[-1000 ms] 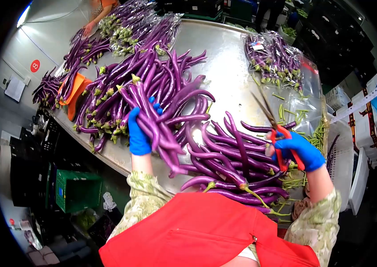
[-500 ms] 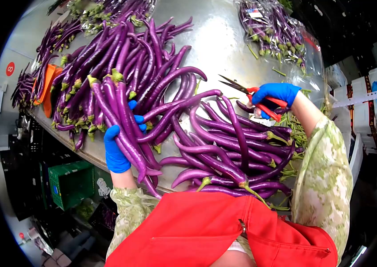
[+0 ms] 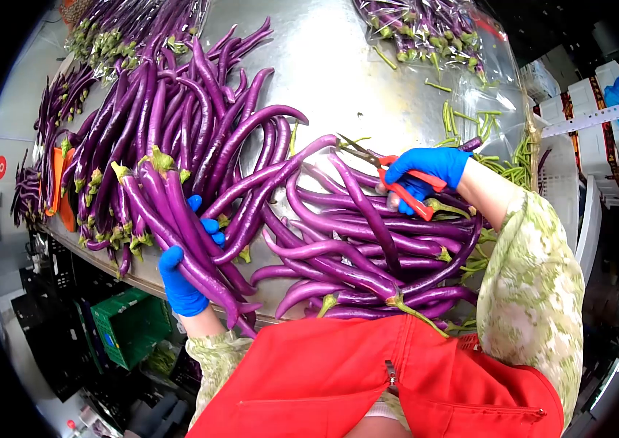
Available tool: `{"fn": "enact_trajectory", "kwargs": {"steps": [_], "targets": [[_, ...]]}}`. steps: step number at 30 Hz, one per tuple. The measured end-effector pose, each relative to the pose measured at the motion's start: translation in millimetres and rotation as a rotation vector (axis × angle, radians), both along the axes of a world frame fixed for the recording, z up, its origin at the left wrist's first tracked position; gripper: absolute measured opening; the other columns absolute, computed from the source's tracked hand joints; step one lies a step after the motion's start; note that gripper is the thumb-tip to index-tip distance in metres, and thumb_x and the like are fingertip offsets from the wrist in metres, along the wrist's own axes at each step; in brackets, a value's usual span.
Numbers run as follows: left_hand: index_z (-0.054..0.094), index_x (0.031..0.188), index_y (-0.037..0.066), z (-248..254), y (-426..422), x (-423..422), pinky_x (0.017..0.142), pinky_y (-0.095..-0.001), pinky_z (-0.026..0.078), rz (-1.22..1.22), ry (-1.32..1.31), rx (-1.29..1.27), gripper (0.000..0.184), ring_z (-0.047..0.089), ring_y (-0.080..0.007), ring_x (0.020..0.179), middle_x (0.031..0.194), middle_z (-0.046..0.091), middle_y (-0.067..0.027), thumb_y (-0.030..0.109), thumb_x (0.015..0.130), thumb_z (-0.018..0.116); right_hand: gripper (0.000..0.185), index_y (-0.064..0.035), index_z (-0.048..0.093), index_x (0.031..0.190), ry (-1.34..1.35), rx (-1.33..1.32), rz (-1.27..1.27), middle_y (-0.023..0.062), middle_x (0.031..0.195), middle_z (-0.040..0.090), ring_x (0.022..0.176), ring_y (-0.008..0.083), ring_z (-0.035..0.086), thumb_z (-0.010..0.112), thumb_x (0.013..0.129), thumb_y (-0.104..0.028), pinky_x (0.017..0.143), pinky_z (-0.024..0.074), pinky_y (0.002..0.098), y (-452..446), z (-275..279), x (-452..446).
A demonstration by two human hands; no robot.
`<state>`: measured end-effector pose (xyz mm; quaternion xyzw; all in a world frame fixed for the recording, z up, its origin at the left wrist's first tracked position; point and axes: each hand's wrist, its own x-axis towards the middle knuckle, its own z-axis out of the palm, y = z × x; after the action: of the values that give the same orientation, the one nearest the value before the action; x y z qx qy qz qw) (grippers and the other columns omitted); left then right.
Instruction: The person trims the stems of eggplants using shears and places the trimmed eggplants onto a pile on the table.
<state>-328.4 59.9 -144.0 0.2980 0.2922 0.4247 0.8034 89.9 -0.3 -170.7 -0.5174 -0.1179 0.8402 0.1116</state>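
Observation:
My left hand (image 3: 186,281), in a blue glove, is wrapped round a bunch of long purple eggplants (image 3: 178,219) with green caps at their upper ends. My right hand (image 3: 426,175), also gloved in blue, holds red-handled scissors (image 3: 390,166). Their dark blades are parted and point up and left, at the tip of a curved eggplant (image 3: 316,146). Below the scissors lies a loose pile of eggplants (image 3: 368,230), some with long green stems. Behind my left hand a bigger heap of eggplants (image 3: 200,109) covers the left of the metal table (image 3: 309,66).
Bagged eggplants (image 3: 426,33) lie at the back right, bagged ones (image 3: 127,33) at the back left. Cut green stems (image 3: 517,164) are scattered on the right. An orange object (image 3: 61,182) stands at the left edge. Below it is a green crate (image 3: 130,325); a white basket (image 3: 561,175) is at right.
The view has shifted. My left hand has drawn the bunch left and nearer my body. The scissors have moved left, from the stems to the tip of a curved eggplant.

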Motion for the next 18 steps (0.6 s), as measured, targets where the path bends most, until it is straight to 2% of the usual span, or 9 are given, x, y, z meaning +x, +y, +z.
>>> {"fn": "enact_trajectory", "kwargs": {"steps": [3, 6, 7, 10, 12, 15, 17, 18], "targets": [[0.026, 0.138, -0.005, -2, -4, 1, 0.081, -0.0348, 0.053, -0.002, 0.051, 0.006, 0.087, 0.062, -0.0266, 0.09, 0.104, 0.059, -0.0202, 0.031, 0.07, 0.066, 0.024, -0.0012, 0.054, 0.097, 0.026, 0.047, -0.112, 0.013, 0.072, 0.062, 0.058, 0.0213, 0.062, 0.057, 0.082, -0.019, 0.055, 0.0552, 0.0334, 2, -8, -12], [0.025, 0.138, -0.006, -6, -4, -1, 0.082, -0.035, 0.053, -0.023, 0.063, 0.007, 0.087, 0.062, -0.0274, 0.09, 0.105, 0.06, -0.0201, 0.031, 0.07, 0.066, 0.021, -0.0015, 0.054, 0.093, -0.101, 0.148, -0.103, 0.0081, 0.066, 0.058, 0.052, 0.0173, 0.057, 0.057, 0.08, -0.019, 0.05, 0.0514, 0.0298, 2, -18, -19], [0.025, 0.137, -0.006, -7, -5, -3, 0.082, -0.0354, 0.053, -0.029, 0.064, 0.007, 0.087, 0.062, -0.0285, 0.091, 0.105, 0.06, -0.0204, 0.031, 0.07, 0.065, 0.019, -0.0017, 0.055, 0.086, -0.155, 0.233, -0.056, 0.0064, 0.063, 0.057, 0.049, 0.0158, 0.054, 0.057, 0.079, -0.019, 0.045, 0.0469, 0.0282, 1, -17, -21], [0.025, 0.138, -0.006, -2, -8, 0, 0.082, -0.0353, 0.053, -0.009, 0.04, 0.001, 0.087, 0.062, -0.0282, 0.091, 0.105, 0.06, -0.0206, 0.032, 0.071, 0.065, 0.017, -0.0027, 0.056, 0.081, -0.356, 0.323, -0.041, 0.0047, 0.061, 0.056, 0.047, 0.0149, 0.054, 0.057, 0.08, -0.02, 0.044, 0.0453, 0.0278, -6, -19, -26], [0.024, 0.139, -0.005, 5, -7, 1, 0.082, -0.0362, 0.053, -0.007, -0.024, 0.031, 0.087, 0.063, -0.0288, 0.09, 0.106, 0.06, -0.021, 0.035, 0.073, 0.065, 0.017, -0.0028, 0.056, 0.079, -0.36, 0.438, -0.245, 0.0037, 0.058, 0.054, 0.045, 0.0147, 0.052, 0.057, 0.081, -0.02, 0.043, 0.0432, 0.0272, -11, -19, -24], [0.024, 0.139, -0.005, 39, 0, 3, 0.085, -0.0385, 0.053, 0.086, -0.167, 0.032, 0.081, 0.063, -0.031, 0.092, 0.111, 0.058, -0.0242, 0.036, 0.079, 0.059, 0.02, -0.0026, 0.056, 0.088, -0.181, 0.466, -0.414, 0.0061, 0.065, 0.056, 0.053, 0.0156, 0.054, 0.058, 0.082, -0.022, 0.05, 0.0452, 0.0277, -12, -6, -4], [0.026, 0.139, -0.003, 63, 14, -2, 0.09, -0.0406, 0.05, 0.167, -0.221, 0.172, 0.075, 0.06, -0.0304, 0.098, 0.119, 0.055, -0.0218, 0.039, 0.083, 0.055, 0.026, -0.0029, 0.054, 0.099, -0.044, 0.465, -0.462, 0.008, 0.073, 0.057, 0.061, 0.017, 0.056, 0.057, 0.083, -0.023, 0.056, 0.0472, 0.0286, -18, 4, 12], [0.028, 0.139, -0.002, 78, 21, -4, 0.092, -0.0412, 0.049, 0.24, -0.217, 0.245, 0.073, 0.059, -0.0296, 0.102, 0.122, 0.053, -0.02, 0.04, 0.084, 0.053, 0.028, -0.002, 0.054, 0.104, -0.169, 0.528, -0.491, 0.0075, 0.073, 0.058, 0.061, 0.0175, 0.057, 0.057, 0.084, -0.022, 0.058, 0.0488, 0.0288, -25, 12, 12]]}}
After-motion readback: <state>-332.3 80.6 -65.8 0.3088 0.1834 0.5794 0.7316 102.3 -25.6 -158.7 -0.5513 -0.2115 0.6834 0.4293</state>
